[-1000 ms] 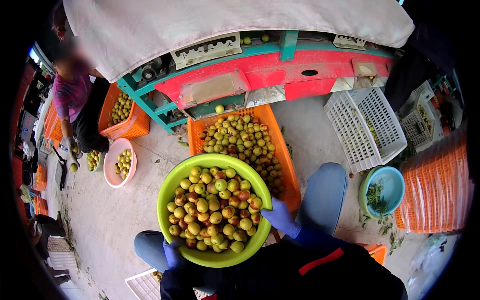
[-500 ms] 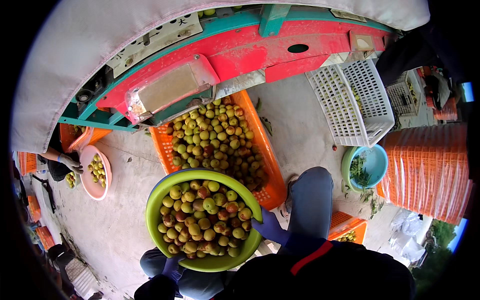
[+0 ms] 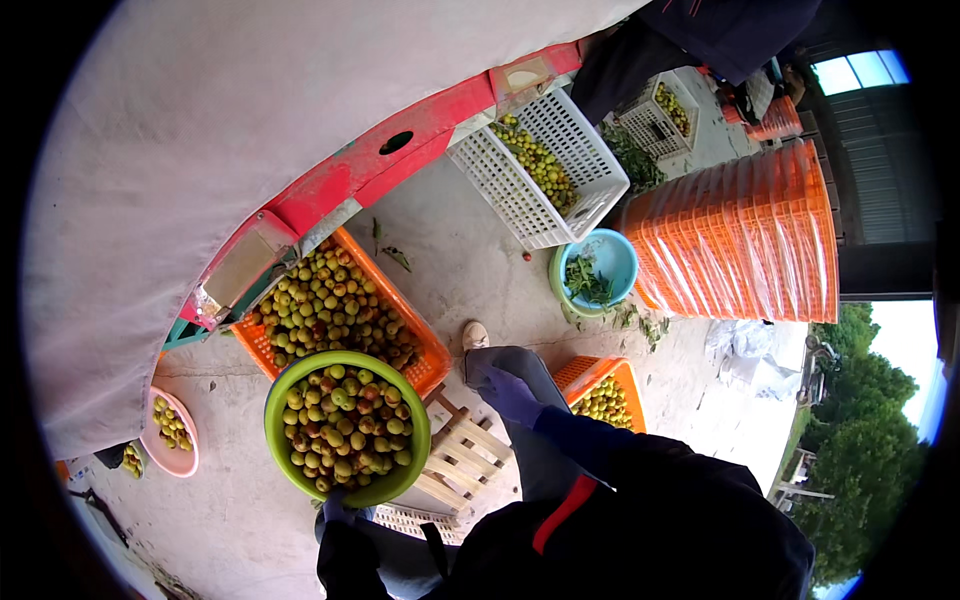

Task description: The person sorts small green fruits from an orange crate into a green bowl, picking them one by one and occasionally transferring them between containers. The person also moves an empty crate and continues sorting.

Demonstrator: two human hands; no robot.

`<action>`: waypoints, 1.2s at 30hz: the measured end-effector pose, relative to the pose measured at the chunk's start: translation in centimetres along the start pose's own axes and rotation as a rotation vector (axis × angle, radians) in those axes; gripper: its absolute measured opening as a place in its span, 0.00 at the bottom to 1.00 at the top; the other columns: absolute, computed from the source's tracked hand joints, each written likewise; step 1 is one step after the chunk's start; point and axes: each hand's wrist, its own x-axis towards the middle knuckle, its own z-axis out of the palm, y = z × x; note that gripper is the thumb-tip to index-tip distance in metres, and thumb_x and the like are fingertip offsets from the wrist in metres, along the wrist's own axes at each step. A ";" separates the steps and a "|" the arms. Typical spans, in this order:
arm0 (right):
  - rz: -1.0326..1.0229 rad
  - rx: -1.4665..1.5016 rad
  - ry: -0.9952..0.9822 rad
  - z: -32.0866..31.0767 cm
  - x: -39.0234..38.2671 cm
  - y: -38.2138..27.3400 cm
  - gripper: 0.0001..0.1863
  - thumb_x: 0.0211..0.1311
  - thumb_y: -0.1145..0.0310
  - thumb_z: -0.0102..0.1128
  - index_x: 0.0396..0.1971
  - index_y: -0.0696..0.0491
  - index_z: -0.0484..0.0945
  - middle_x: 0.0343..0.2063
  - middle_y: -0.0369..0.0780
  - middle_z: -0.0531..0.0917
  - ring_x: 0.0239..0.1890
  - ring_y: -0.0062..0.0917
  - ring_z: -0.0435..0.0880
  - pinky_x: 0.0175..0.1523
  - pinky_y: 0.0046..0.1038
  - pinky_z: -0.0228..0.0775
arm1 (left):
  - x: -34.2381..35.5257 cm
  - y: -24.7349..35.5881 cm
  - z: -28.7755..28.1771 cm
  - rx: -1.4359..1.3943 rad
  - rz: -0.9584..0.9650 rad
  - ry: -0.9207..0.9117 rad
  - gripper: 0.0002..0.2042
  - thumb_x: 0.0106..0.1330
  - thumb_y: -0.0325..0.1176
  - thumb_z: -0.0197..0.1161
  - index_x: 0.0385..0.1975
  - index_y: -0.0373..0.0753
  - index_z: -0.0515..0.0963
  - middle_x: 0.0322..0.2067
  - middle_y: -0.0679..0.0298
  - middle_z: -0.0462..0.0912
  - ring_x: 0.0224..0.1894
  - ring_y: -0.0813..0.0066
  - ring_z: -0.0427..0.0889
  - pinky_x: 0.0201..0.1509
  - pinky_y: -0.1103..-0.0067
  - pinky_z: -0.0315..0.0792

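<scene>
Two gloved hands show in my head view, and I read places as on a clock set at its centre. Between seven and eight o'clock sits the green bowl (image 3: pixel 274 425), heaped with round yellow-green fruits (image 3: pixel 345 440), many of them blushed reddish brown. I have the left hand (image 3: pixel 340 505) gripping the bowl at its own six o'clock rim; most of the fingers are hidden from me. The right hand (image 3: pixel 512 395) is apart from the bowl, over the right leg (image 3: pixel 535 365), fingers loosely extended, with nothing visible in it; I cannot tell whether it touches the jeans.

At nine o'clock I see an orange crate (image 3: pixel 434 360) of similar fruits, its near end overlapped by the bowl in my view. A slatted wooden stool (image 3: pixel 470 438) lies toward six o'clock, and a pink basin (image 3: pixel 180 460) with a few fruits toward eight.

At one o'clock stands a white crate (image 3: pixel 492 190) partly filled with fruit; near half past two, a blue basin (image 3: pixel 617 255) holding leaves, just beside a tall wrapped orange stack (image 3: pixel 730 240). A smaller fruit crate (image 3: pixel 578 376) stands between four and five.
</scene>
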 end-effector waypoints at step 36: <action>0.399 0.072 0.031 9.2 9.6 -2.3 0.20 0.47 0.57 0.54 0.36 0.55 0.71 0.31 0.50 0.79 0.38 0.45 0.77 0.44 0.41 0.68 | 4.4 2.8 7.3 -0.163 -0.068 0.009 0.20 0.60 0.30 0.54 0.52 0.33 0.65 0.49 0.54 0.70 0.50 0.60 0.72 0.50 0.66 0.72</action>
